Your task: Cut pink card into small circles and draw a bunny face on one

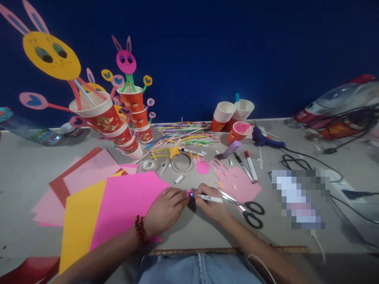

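Note:
My right hand [213,209] grips a white acrylic marker [211,198], its blue tip pointing left at a small pink paper piece [190,192]. The fingers of my left hand [166,208] pinch that piece from the other side, low over the table. A bright pink sheet [127,205] lies beside my left hand, partly under the wrist, overlapping a yellow sheet [78,221]. Beside my right hand are scissors [247,210] with black handles and a cut-up light pink sheet [241,183]. A white marker cap [179,179] rests just beyond my hands.
Stacked red cups with paper rabbit figures [127,98] stand back left. Colourful sticks [189,136] lie along the blue wall. Behind the hands are a tape roll [181,162] and a glue stick [231,150]. A blue glue gun [265,138], cables and a bottle [328,100] occupy the right.

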A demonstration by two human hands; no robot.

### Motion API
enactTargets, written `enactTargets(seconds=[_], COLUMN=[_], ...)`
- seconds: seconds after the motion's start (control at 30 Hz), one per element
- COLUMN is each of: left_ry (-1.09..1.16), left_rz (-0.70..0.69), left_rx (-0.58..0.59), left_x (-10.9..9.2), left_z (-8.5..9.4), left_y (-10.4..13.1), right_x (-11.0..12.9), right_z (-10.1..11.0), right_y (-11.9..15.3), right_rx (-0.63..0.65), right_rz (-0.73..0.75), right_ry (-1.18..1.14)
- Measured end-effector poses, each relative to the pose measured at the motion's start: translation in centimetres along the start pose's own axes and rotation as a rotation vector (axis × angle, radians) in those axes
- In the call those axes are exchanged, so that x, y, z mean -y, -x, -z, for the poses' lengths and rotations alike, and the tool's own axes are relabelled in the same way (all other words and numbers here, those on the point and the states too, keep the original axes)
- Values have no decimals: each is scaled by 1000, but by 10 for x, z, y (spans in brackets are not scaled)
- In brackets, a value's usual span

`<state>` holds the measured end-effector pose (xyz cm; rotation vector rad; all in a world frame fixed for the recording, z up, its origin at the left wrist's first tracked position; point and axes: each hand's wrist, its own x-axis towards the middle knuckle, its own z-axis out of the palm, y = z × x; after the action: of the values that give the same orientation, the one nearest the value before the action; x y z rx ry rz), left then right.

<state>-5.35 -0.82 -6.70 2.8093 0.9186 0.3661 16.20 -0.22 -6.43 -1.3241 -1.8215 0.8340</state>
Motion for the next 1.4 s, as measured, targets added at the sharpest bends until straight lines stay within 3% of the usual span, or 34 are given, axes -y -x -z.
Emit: enactTargets(seconds=[1.4], left_ry=[0], left_rz=[8], left_rx=[31], left_x=[0], left_z=[2], left_y=[-1], right_x=[-3], right_z=[0], right_y=[0], right_rx=[-83], right_rz=[-36], right_ry=[-41])
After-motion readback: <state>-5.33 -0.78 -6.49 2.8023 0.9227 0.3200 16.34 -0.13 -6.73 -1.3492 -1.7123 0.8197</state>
